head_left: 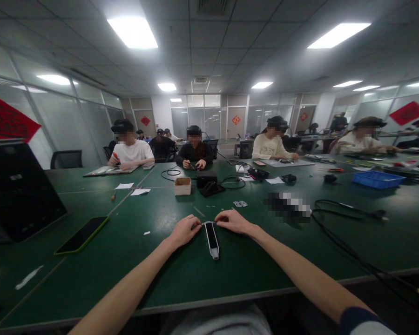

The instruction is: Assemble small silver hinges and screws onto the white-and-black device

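A slim device (pixel 212 237) with a pale frame and a long black inset lies on the green table in front of me. Its narrow grey tip points toward me. At its far end, my left hand (pixel 186 230) is closed at the left corner, with thumb and fingertips pinched together. My right hand (pixel 233 221) pinches at the right corner of the same end. The fingertips cover the spots they grip, so any small part between them is hidden. Just beyond the hands lie small metal plates (pixel 240 204) and a thin clear strip (pixel 199 211).
A phone (pixel 82 235) in a lime case and a black monitor (pixel 21 190) stand to the left. Further off are a small box (pixel 182 186), a black device (pixel 206 179), a blue tray (pixel 377 179) and black cables (pixel 338 232). Several people work across the table.
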{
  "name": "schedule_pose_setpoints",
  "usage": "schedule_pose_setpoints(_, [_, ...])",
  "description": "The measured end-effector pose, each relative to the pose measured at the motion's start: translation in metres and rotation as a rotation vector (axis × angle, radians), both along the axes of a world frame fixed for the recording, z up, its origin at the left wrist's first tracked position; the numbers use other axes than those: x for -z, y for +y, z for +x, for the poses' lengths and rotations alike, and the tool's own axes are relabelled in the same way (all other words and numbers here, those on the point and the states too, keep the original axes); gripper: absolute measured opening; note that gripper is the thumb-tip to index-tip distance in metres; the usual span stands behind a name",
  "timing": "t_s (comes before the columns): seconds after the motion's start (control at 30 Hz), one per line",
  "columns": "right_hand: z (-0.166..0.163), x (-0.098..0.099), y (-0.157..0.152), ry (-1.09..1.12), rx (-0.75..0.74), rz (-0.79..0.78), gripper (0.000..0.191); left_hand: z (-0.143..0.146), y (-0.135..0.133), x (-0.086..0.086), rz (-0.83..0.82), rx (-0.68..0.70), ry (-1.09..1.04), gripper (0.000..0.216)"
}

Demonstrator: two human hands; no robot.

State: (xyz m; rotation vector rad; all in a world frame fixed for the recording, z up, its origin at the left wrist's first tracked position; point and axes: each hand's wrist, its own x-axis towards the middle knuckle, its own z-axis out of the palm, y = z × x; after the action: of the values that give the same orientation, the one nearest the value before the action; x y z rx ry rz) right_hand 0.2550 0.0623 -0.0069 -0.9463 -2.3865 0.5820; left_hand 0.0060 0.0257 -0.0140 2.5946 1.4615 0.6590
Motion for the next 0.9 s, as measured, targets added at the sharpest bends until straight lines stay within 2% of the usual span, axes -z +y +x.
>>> schedule_pose_setpoints(0.63, [-0.0034, 0.0017, -0.0042, 0.176, 0.014, -0.131, 0.023, 0.0002, 0.0007, 0.0009, -0.025, -0.001, -0.015, 0.018])
schedule_pose_setpoints(0.9, [-0.0053, 0.0091, -0.0001, 0.244, 0.041, -0.197, 0.026, -0.0008, 0.0026, 0.0022, -0.016, 0.019, -0.018, 0.017])
